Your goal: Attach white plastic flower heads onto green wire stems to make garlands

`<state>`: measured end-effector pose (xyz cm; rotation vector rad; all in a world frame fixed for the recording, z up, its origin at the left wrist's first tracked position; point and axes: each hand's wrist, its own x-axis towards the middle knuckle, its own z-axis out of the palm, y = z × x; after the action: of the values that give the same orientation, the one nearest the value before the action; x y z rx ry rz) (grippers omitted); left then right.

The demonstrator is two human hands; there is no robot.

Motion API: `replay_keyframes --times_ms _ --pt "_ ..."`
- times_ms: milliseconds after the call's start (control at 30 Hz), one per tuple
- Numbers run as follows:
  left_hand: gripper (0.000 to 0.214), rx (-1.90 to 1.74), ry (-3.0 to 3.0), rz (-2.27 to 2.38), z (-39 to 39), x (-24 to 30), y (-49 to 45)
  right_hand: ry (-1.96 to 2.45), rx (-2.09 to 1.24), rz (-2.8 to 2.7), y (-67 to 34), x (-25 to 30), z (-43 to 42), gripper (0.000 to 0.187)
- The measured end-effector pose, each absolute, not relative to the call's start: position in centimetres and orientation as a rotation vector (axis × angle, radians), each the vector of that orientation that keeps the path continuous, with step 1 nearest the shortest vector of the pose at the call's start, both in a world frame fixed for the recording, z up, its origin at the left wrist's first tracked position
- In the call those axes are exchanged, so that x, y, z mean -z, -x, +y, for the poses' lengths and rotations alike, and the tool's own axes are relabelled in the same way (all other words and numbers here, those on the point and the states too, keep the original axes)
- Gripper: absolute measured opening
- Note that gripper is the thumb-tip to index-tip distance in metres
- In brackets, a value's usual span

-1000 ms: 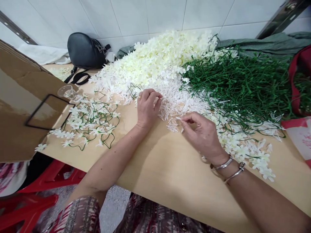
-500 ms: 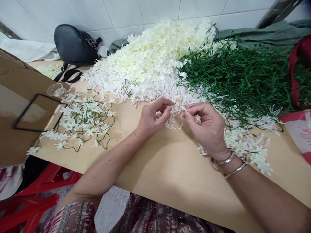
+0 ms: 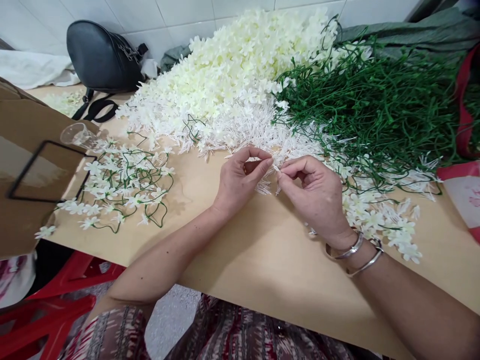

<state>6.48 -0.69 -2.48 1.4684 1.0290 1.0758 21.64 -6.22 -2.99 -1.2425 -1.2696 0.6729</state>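
My left hand (image 3: 242, 180) and my right hand (image 3: 315, 195) meet fingertip to fingertip above the tabletop. Both pinch at a small white flower stamen (image 3: 276, 167), of which only a bit shows between thumbs and index fingers. Just beyond the fingers spreads a layer of thin white stamens (image 3: 258, 122), with a few loose ones under the hands. Behind it rises a big heap of cream-white artificial flower heads (image 3: 225, 65). Green plastic stems (image 3: 375, 110) lie in a tangled pile to the right.
Left on the table (image 3: 225, 260) lie finished-looking white flowers on green stems (image 3: 131, 180), beside a clear plastic cup (image 3: 77, 135) and a cardboard box (image 3: 30, 165). A black backpack (image 3: 101, 57) stands at the wall. More white flowers (image 3: 378, 225) lie by my right wrist. Red stools (image 3: 75, 280) stand lower left.
My hands have come closer together, and the left thumb and index finger have closed to a pinch. The view has shifted slightly.
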Motion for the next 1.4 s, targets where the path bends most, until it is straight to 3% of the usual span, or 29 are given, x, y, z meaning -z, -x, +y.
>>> replay_keyframes --times_ms 967,1067,1200,1400 --pt "0.047 -0.974 -1.047 0.798 -0.1 3.0 -6.5 1.254 -0.666 -1.286 -22.6 3.4 -5.5 0.011" --pt "0.048 -0.941 -1.067 0.768 0.2 3.2 -6.3 1.207 -0.721 -1.283 -22.3 3.5 -5.5 0.023" --pt "0.047 -0.914 -1.073 0.737 0.3 3.1 -6.1 1.207 -0.663 -1.329 -22.3 3.2 -5.7 0.006" --pt "0.046 -0.893 -1.103 0.748 0.0 2.9 -6.3 1.225 -0.448 -1.403 -22.9 3.3 -5.2 0.008"
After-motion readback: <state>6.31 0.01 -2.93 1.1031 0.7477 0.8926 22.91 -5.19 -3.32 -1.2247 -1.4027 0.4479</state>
